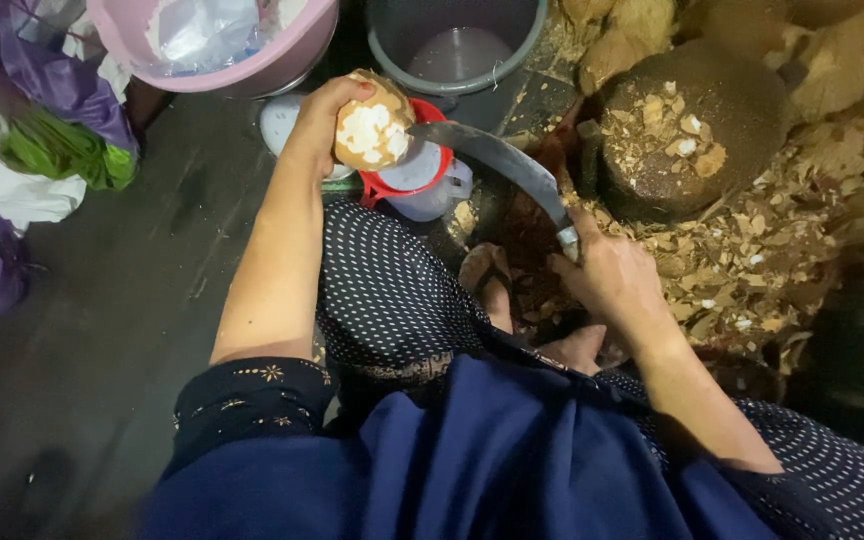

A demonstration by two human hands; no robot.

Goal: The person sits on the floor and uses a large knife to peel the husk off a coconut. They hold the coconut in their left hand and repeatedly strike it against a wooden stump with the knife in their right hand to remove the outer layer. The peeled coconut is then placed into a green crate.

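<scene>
My left hand (320,118) grips a partly husked coconut (372,125), its white cut face turned up, held above a clear jug with a red strainer (422,178). My right hand (607,275) is closed on the handle of a long curved knife (500,158). The blade tip touches the coconut's right side. Both arms reach forward over my lap, which is covered in dark blue dotted cloth.
A round wooden chopping block (692,125) strewn with husk chips stands at the right, with a heap of husk pieces (752,260) around it. A grey bucket (457,45) and a pink basin (222,40) sit at the top. Coloured bags (52,120) lie at the left.
</scene>
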